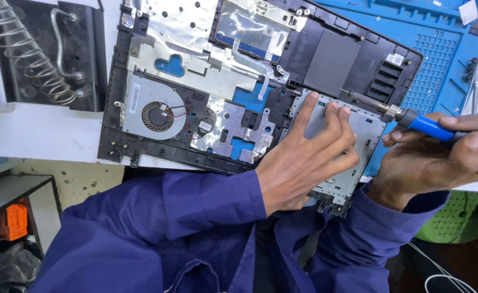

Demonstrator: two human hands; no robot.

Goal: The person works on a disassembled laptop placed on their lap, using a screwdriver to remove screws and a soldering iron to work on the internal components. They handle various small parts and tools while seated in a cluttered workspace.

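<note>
An opened laptop base (141, 144) lies on the white bench, its inside up, with a round cooling fan (157, 115) at the left and silver foil shielding above. My left hand (309, 154) rests flat, fingers spread, on a grey metal drive caddy (366, 133) at the base's right end. My right hand (439, 160) grips a screwdriver with a blue handle (428, 125); its dark shaft points left, the tip near the caddy's upper edge. Dark blue sleeves cover both arms.
A blue work mat (439, 49) lies under the laptop's right side. A black stand with a coiled metal spring (33, 54) sits at the top left. A green perforated basket (456, 217) is at the lower right, with white wire (439, 276) below it.
</note>
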